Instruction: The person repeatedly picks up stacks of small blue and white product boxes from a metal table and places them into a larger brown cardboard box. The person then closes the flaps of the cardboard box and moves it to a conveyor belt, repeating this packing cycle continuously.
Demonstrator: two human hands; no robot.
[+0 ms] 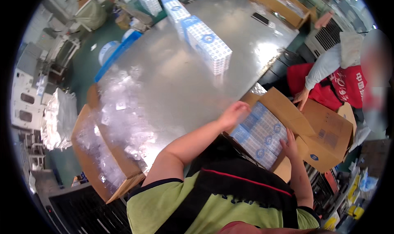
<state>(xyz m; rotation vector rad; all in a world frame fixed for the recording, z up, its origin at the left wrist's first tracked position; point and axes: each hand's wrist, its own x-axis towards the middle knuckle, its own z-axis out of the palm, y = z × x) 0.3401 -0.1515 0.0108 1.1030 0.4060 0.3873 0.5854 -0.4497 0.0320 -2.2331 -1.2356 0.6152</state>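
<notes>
An open cardboard carton (289, 112) stands at the table's near right edge, packed with flat rows of blue-and-white patterned small boxes (264, 131). Over the carton's far left side is my left hand (234, 115), its fingers stretched out and slightly blurred, with nothing visible in them. My right hand (290, 144) rests at the carton's right side, fingers extended against the edge of the packed boxes. Beside this carton stands a second brown carton (326, 129), and a co-worker's hand (302, 97) touches it near a raised flap.
On the metal table (176, 82) stand two long patterned stacks of boxes (207, 41). Clear plastic pieces (123, 106) lie heaped at the left, spilling beside an open carton (92, 152). A phone (260, 18) and a long carton (283, 6) lie at the far right.
</notes>
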